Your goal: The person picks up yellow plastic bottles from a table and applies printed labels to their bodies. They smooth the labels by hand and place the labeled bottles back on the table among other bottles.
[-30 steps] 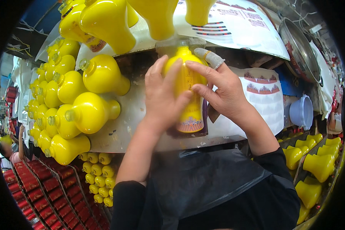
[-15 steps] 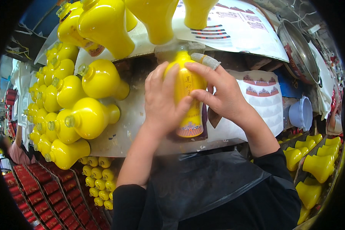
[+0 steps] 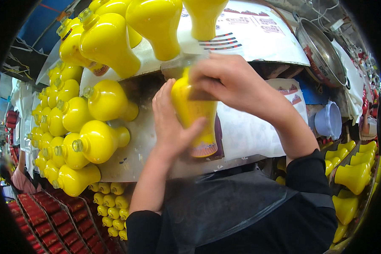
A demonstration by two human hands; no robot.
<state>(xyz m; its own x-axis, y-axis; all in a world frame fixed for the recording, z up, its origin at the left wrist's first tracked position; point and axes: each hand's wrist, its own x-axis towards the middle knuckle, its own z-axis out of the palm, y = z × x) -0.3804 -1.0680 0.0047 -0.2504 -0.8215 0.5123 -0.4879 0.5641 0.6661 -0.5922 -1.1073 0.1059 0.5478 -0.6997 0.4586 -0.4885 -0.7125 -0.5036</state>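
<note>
A glossy yellow bottle (image 3: 198, 116) lies in front of me on a dark pad, its neck pointing away. Printing runs down its front, and a patterned band circles its wide base. My left hand (image 3: 170, 122) is closed along the bottle's left side, thumb across the front. Over the upper body and neck, my right hand (image 3: 228, 78) is bent with curled fingers, smeared by motion. Something dark shows beneath those fingers against the bottle; its kind is unclear.
Several yellow bottles (image 3: 99, 142) lie stacked at the left, and more stand at the back. Label sheets (image 3: 262, 46) cover the back right and a backing sheet (image 3: 249, 135) lies beside the pad. A metal pan (image 3: 326, 51), a pale bucket (image 3: 328, 120) and red boxes (image 3: 59, 220) surround the table.
My right hand has moved from the bottle's right side up across its neck, its fingers now curled. My left hand keeps its hold. The view has shifted slightly.
</note>
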